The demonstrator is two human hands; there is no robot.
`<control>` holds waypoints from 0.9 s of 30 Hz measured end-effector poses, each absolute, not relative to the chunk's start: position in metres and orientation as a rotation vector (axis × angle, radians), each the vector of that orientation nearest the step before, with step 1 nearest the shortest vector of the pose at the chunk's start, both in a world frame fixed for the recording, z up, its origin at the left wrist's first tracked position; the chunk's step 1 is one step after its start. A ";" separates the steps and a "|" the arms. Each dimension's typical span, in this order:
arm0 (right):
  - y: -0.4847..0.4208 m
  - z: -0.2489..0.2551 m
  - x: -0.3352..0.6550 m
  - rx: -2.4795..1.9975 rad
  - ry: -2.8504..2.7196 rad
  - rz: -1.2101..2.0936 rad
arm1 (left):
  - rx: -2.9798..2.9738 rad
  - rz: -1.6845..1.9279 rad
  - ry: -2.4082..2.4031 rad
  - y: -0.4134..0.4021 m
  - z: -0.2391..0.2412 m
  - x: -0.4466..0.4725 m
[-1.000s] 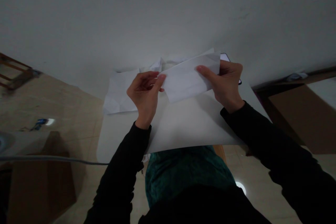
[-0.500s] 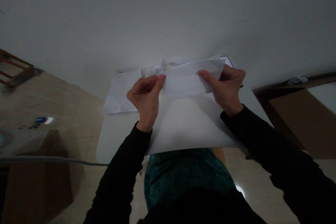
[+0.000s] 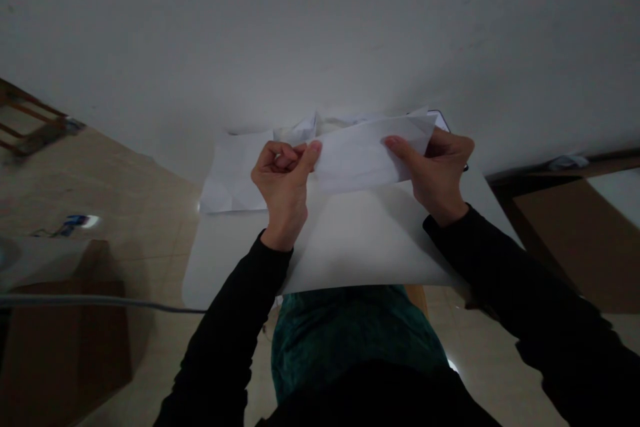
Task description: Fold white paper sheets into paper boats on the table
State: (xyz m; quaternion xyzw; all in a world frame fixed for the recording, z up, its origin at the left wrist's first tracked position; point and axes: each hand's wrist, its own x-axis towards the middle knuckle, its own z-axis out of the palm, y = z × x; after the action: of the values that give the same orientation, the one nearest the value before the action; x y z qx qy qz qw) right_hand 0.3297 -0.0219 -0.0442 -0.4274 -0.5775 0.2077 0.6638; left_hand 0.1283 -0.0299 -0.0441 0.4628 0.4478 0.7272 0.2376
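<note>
A folded sheet of white paper (image 3: 357, 157) is stretched between my two hands, above the white table (image 3: 360, 240). My left hand (image 3: 286, 183) pinches its left end between thumb and fingers. At the other end my right hand (image 3: 435, 163) grips it, thumb on the near face and fingers hidden behind. Another creased white sheet (image 3: 233, 170) lies on the table to the left, partly behind my left hand. Crumpled or folded paper (image 3: 304, 128) stands up behind, near the wall. A flat, dark-edged device (image 3: 443, 121) shows partly behind my right hand.
The table's far side meets a pale wall (image 3: 320, 27). Cardboard boxes stand on the floor, one at right (image 3: 575, 233) and one at lower left (image 3: 65, 340). A grey cable (image 3: 100, 301) runs in from the left toward the table. A wooden frame (image 3: 30, 117) stands at far left.
Both hands and the paper appear slightly further right in view. My left fingers have curled a little more, and the paper stays held between both hands.
</note>
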 end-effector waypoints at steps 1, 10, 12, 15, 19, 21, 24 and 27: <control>-0.022 -0.044 0.329 -0.955 -1.304 0.472 | 1.269 1.993 1.219 -0.030 -0.044 0.128; -0.022 -0.044 0.329 -0.962 -1.291 0.481 | 1.256 2.051 1.113 -0.030 -0.042 0.131; -0.022 -0.044 0.329 -0.974 -1.287 0.477 | 1.280 2.069 1.081 -0.030 -0.042 0.130; -0.022 -0.042 0.329 -0.985 -1.283 0.479 | 1.394 2.052 1.046 -0.029 -0.042 0.127; -0.022 -0.040 0.329 -1.005 -1.277 0.478 | 1.699 1.957 1.075 -0.027 -0.043 0.122; -0.022 -0.039 0.328 -1.005 -1.272 0.481 | 1.819 1.951 1.090 -0.024 -0.045 0.119; -0.022 -0.039 0.328 -1.010 -1.263 0.476 | 1.934 1.950 1.101 -0.021 -0.047 0.113; -0.020 -0.039 0.329 -1.012 -1.227 0.453 | 2.022 1.915 1.112 -0.020 -0.045 0.108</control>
State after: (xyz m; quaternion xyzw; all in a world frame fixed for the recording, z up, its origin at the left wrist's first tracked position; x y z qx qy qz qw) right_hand 0.3294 -0.0195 -0.0394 -0.4502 -0.5458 0.2015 0.6774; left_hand 0.1081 -0.0198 -0.0454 0.6726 0.3698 0.6370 0.0713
